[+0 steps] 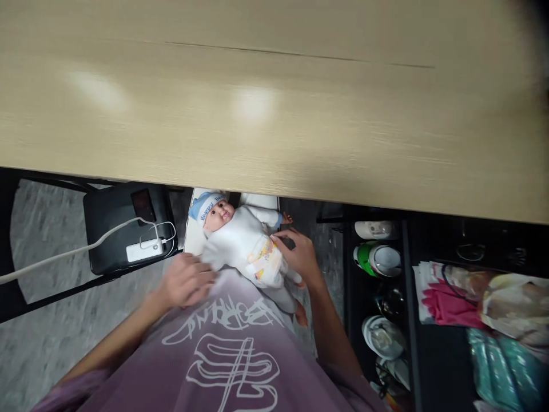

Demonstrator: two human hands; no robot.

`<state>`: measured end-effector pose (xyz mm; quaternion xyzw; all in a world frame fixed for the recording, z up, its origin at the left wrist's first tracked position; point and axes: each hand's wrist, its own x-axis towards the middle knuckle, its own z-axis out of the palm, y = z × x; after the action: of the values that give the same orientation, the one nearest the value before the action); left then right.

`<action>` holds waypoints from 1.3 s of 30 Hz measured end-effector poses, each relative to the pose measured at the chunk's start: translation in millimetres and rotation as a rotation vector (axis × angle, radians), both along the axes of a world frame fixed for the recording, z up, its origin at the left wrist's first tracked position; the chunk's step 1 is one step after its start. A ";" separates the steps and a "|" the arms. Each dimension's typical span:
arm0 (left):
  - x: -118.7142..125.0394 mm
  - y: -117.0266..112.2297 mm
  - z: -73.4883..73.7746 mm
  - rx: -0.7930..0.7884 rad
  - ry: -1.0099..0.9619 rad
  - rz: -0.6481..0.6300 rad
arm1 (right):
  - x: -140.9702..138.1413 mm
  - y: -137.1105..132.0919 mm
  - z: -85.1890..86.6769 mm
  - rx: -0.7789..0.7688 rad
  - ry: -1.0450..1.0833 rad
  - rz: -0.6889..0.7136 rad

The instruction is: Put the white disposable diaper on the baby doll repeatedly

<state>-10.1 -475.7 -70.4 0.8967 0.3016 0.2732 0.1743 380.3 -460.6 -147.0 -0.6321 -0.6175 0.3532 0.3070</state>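
A baby doll (231, 243) lies face up across my lap, its head toward the upper left. It wears a blue and white cap (209, 205), a white long-sleeved top and a diaper (262, 260) with yellow cartoon prints. My right hand (300, 252) pinches the diaper's waist edge with thumb and fingertips. Smeared by motion, my left hand (186, 280) has its fingers curled at the end of the doll's blurred near arm (211, 256). The doll's hand on that side is hidden.
A wooden tabletop (274, 126) spans the upper view, its edge just beyond the doll. At left, a black stool (107, 229) carries a white power strip (144, 250) with a cable. Dark shelves at right hold cups, a green-white can (366, 258), pink gloves (450, 303) and teal plastic packets (501, 366).
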 end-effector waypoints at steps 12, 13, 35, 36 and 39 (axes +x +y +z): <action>116.4 64.7 -18.9 -0.114 0.260 -0.300 | -24.7 8.6 30.6 0.198 -0.097 0.338; 114.3 63.4 -14.2 -0.158 0.238 -0.305 | -31.0 8.6 33.4 0.197 -0.099 0.398; 248.3 86.1 -40.8 -0.376 0.698 -0.493 | 15.1 -82.0 30.2 -0.259 -0.396 0.185; 255.9 85.6 -44.5 -0.386 0.720 -0.494 | 17.7 -86.9 27.2 -0.304 -0.363 0.158; 254.8 77.6 -45.6 -0.377 0.695 -0.429 | 25.0 -101.5 15.3 -0.376 -0.278 0.080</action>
<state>244.7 -398.1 -115.9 0.9300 0.1939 -0.1464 0.2759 405.3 -562.1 -131.7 -0.6960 -0.6017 0.3834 0.0816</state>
